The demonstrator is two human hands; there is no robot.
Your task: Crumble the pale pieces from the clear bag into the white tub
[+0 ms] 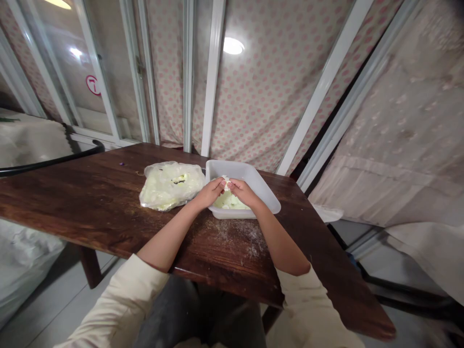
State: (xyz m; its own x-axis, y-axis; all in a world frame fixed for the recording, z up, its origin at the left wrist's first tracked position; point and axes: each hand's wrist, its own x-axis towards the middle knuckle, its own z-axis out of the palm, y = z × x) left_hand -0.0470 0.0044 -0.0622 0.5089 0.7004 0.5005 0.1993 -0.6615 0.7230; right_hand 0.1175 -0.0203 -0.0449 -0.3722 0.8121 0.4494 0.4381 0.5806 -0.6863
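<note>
Both of my hands meet over a white plastic tub (264,195) on the wooden table. The fingers of my left hand (211,192) and my right hand (241,190) are pinched together on a small whitish piece (226,179), whose kind I cannot make out. Below them, inside the tub, lie pale green-white pieces (230,201), partly hidden by my hands. Left of the tub, a clear plastic bag (159,186) holds pale yellow-green stuff and has an opening on top.
White crumbs or powder (253,237) are scattered on the dark wooden table (108,193) in front of the tub. A black curved rail (54,162) stands at the left. Behind the table are framed panels with a dotted curtain (261,96), and pale cloth (398,145) hangs at right.
</note>
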